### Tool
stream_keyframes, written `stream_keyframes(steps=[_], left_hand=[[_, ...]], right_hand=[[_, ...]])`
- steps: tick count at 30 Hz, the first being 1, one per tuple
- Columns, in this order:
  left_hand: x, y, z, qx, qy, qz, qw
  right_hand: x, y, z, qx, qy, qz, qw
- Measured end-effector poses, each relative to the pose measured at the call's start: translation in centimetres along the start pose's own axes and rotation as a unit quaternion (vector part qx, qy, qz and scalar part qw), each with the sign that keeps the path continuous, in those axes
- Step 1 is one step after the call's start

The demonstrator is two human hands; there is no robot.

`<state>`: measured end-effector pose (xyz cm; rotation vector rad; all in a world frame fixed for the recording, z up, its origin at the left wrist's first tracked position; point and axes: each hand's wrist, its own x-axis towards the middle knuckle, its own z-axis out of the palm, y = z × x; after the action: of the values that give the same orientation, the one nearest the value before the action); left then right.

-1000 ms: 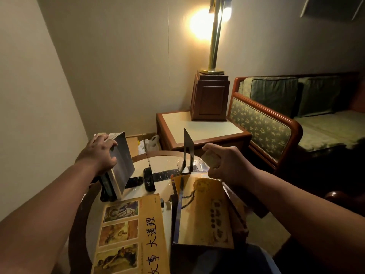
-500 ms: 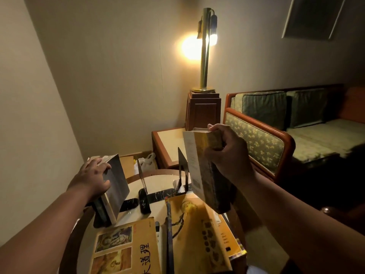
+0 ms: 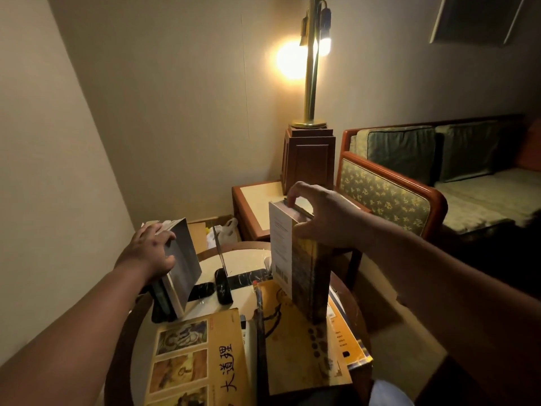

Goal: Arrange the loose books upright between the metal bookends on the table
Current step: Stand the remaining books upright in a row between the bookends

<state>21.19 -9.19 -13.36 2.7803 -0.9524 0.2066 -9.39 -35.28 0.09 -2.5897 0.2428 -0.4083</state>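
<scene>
My right hand (image 3: pixel 323 218) grips the top of a thick yellow-spined book (image 3: pixel 295 259), holding it upright above the stack of flat books (image 3: pixel 304 347) at the table's right. My left hand (image 3: pixel 149 253) holds the top of a grey-covered book (image 3: pixel 183 265) that leans upright at the table's left, with a dark book behind it. A thin metal bookend (image 3: pixel 219 253) stands in the middle of the round table (image 3: pixel 243 259); the second bookend is hidden behind the lifted book. A yellow book with pictures and black characters (image 3: pixel 199 358) lies flat at the front.
A black remote (image 3: pixel 222 288) and a dark phone (image 3: pixel 202 290) lie on the table between the books. Behind stand a wooden side table (image 3: pixel 257 206) with a brass lamp (image 3: pixel 310 83) and a sofa (image 3: pixel 409 189) at right. A box and plastic bag (image 3: pixel 225 232) sit on the floor by the wall.
My right hand picked the thick book off the flat stack, raised it and turned it upright, then lowered it toward the table. My left hand stayed on the leaning grey book.
</scene>
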Motion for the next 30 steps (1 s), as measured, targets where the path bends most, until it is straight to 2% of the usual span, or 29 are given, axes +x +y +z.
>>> stream_keyframes(steps=[3, 6, 10, 16, 23, 30], left_hand=[[0.0, -0.1, 0.0, -0.006, -0.002, -0.001, 1.000], [-0.2, 0.1, -0.1, -0.007, 0.003, 0.002, 1.000], [-0.5, 0.2, -0.2, -0.010, 0.004, -0.002, 1.000], [-0.5, 0.2, -0.4, -0.010, -0.011, -0.003, 1.000], [-0.8, 0.9, -1.0, -0.007, 0.004, 0.007, 1.000], [-1.3, 0.5, -0.4, -0.021, 0.037, 0.015, 0.999]], right_hand=[[1.7, -1.1, -1.2, -0.053, -0.144, 0.050, 0.987], [2.6, -1.2, -0.5, -0.036, -0.175, 0.082, 0.980], [2.9, -1.4, 0.5, -0.051, -0.098, 0.051, 0.993], [4.1, -2.5, 0.9, 0.022, 0.025, 0.052, 0.998], [8.2, -8.6, -1.3, 0.035, 0.119, -0.040, 0.991], [13.5, -11.1, 3.2, 0.121, 0.172, -0.001, 0.978]])
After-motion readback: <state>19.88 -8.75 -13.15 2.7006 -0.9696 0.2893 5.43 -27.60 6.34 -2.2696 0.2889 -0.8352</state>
